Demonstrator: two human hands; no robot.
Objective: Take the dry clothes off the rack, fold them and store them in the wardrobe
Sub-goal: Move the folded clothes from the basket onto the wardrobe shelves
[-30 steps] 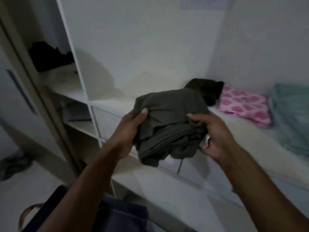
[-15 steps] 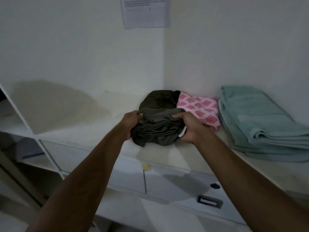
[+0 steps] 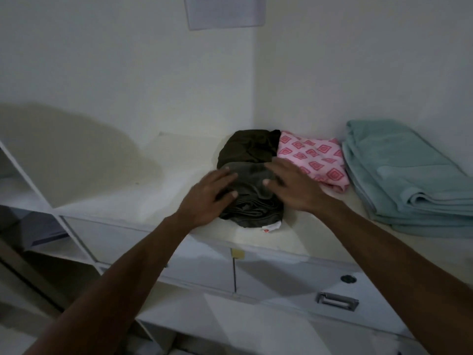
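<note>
A folded grey garment lies on the white wardrobe shelf, in front of a darker olive folded garment. My left hand rests flat on the grey garment's left side, fingers spread and straight. My right hand lies over its right side, fingers straight too. Neither hand grips the cloth. A small white label sticks out at the garment's front right corner.
A pink patterned folded cloth lies right of the dark garments, and a stack of teal towels fills the shelf's right end. Drawers with a metal handle sit below. A paper sheet hangs on the back wall.
The grey garment went from held in the air to lying on the shelf. Both hands let go of it and now lie flat on top.
</note>
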